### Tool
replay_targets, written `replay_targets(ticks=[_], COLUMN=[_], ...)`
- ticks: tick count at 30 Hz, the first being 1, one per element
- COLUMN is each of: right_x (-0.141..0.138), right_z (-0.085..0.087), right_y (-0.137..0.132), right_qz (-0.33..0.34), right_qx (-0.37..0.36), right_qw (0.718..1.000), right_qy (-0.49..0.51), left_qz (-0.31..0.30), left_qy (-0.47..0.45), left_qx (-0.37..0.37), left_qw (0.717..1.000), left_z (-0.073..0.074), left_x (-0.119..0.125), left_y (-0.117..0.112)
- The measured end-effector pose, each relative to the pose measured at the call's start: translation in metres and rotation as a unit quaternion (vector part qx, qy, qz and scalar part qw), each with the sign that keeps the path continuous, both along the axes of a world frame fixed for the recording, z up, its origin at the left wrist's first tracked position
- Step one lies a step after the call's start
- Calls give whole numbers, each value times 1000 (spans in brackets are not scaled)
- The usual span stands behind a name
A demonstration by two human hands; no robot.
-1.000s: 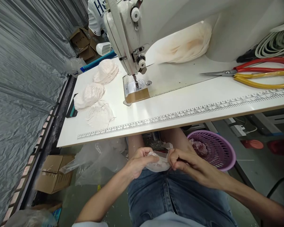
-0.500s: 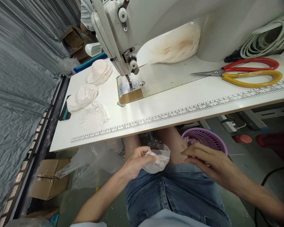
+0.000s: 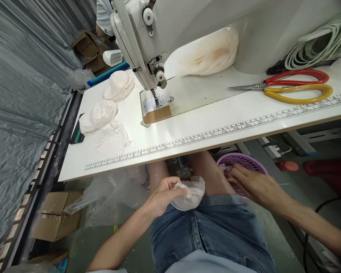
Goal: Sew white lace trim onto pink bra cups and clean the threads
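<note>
My left hand [image 3: 166, 195] pinches a sheer white fabric piece [image 3: 191, 199] with a lace-edged band between thumb and fingers. The piece hangs above my lap, its loose part spread to the right. My right hand [image 3: 252, 185] is at the purple basket [image 3: 261, 168], fingers bent and close together, tips by the pinkish lace scraps [image 3: 225, 167]. What those fingertips hold, if anything, is hidden. In front of me stands the sewing machine [image 3: 157, 72], with no fabric under its needle.
Stacks of white lace pieces [image 3: 118, 85] lie on the table's left side. Scissors [image 3: 298, 87] with red and yellow handles lie at right, near coiled cord [image 3: 318, 47]. A printed ruler [image 3: 187, 142] runs along the front edge. Boxes [image 3: 58, 216] stand on the floor.
My right hand has moved forward from beside my thigh to the purple basket, its fingers now among the lace scraps. My left hand keeps the fabric in nearly the same spot.
</note>
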State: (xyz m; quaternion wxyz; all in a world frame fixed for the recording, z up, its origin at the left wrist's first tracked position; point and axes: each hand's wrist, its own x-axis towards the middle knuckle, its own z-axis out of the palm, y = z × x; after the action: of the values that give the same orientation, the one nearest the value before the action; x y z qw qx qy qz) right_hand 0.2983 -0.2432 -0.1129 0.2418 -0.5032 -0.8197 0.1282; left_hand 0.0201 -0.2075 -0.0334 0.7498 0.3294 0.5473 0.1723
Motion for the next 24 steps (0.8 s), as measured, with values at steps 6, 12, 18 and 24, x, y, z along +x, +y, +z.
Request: replay_targets(ticks=[6, 12, 18, 24], right_x=[15, -57, -71, -75], right_z=[15, 70, 65, 64], right_y=[-8, 16, 25, 21], right_qz=[-13, 168, 192, 175], right_qx=[-64, -389, -538, -567], right_qw=[997, 882, 758, 728], right_qy=[37, 204, 316, 345], left_qz=[-63, -126, -141, -155], left_qy=[10, 18, -23, -21], left_qx=[18, 61, 85, 73], left_qw=[998, 990, 986, 985], left_z=[-1, 6, 9, 5], left_x=[1, -5, -16, -13], left_y=[0, -4, -9, -11])
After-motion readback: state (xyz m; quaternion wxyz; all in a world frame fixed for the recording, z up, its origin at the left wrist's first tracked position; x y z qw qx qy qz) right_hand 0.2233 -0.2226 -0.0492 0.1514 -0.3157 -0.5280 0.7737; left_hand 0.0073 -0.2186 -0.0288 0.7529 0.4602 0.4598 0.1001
